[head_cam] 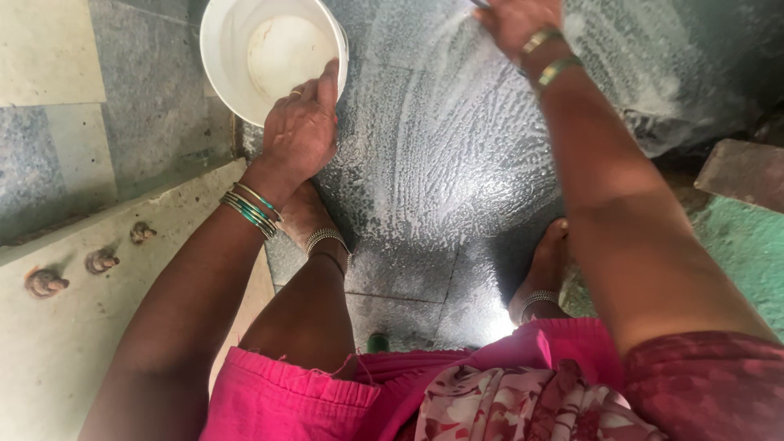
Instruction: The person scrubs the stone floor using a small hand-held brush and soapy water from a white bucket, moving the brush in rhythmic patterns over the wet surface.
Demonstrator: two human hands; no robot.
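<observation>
My left hand (300,126) grips the near rim of a white plastic bucket (245,41) that stands on the wet grey stone floor; several bangles ring that wrist. My right hand (514,20) reaches out at the top edge of the view, closed on something that is almost wholly cut off by the frame, over a patch of white soapy foam (441,139) streaked across the floor. Two bangles sit on that wrist. My bare feet with anklets stand on the wet stone below.
A pale raised ledge (73,327) with three rusty bolts runs along the left. A green-stained patch of floor (751,253) and a stone slab (747,171) lie at the right. Pink clothing fills the bottom of the view.
</observation>
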